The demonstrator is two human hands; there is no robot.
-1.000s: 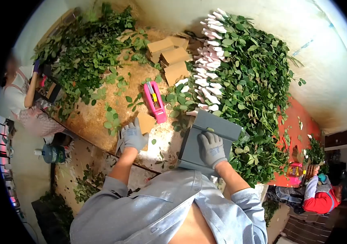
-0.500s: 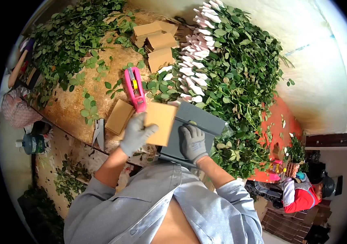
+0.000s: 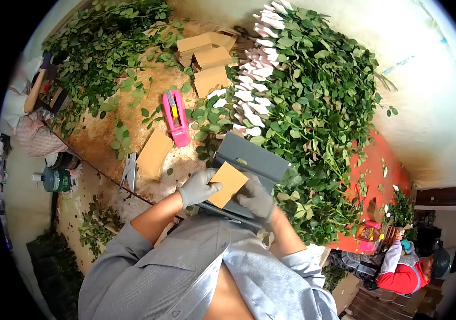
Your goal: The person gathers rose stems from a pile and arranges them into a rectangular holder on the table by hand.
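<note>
In grey gloves, my left hand (image 3: 198, 189) grips a tan cardboard piece (image 3: 228, 185) by its left side, thumb on top. My right hand (image 3: 258, 198), somewhat blurred, is at the card's right edge with fingers apart; whether it touches the card is unclear. Beneath both is a dark grey tray-like board (image 3: 253, 158) with a raised fold, close against my body. A pink tape dispenser (image 3: 176, 120) lies beyond my left hand. Left of it sits a small stack of cardboard pieces (image 3: 155, 154), beside a grey stapler-like metal tool (image 3: 128, 172).
Leafy stems with white-wrapped heads (image 3: 254, 101) are piled along the right. More cut greenery (image 3: 105, 58) covers the far left of the wooden table (image 3: 153, 80). Cardboard stacks (image 3: 209, 64) stand at the back. One person (image 3: 406, 269) is at right, another (image 3: 28, 114) at left.
My left hand has carried the cardboard piece right and slightly down, over the grey board. My right hand has lifted off the board's surface and moved toward the card's right edge.
</note>
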